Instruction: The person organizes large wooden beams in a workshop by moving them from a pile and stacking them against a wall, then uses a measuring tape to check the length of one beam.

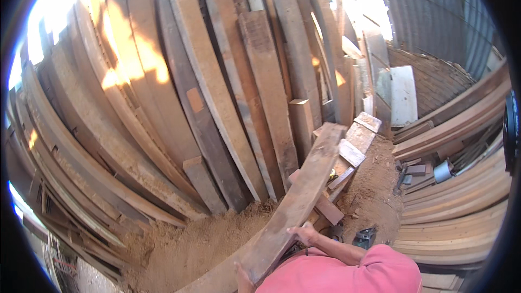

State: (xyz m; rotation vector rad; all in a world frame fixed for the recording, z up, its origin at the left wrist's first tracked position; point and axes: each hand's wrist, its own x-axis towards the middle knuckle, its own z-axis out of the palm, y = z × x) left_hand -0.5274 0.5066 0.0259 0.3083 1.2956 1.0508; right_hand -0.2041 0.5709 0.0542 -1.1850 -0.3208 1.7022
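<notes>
Right hand (pixel 304 233) is lying on the upper edge of a long, rough grey-brown wooden plank (pixel 304 190), fingers curled over it in a grip; left hand (pixel 242 279) is clasping the plank's lower edge near the bottom of the frame. Plank is running diagonally, near end at the hands, far end pointing up-right and resting toward the wall of upright weathered timber boards (pixel 217 92). Orange-brown sawdust heap (pixel 190 244) is lying under it, stacked curved planks (pixel 461 206) sitting to the right.

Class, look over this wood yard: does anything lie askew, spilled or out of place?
Yes. Sawdust is heaped loose over the ground, and short offcuts lie jumbled beside the upright boards. Both hands hold a long plank slanting across the pile.
</notes>
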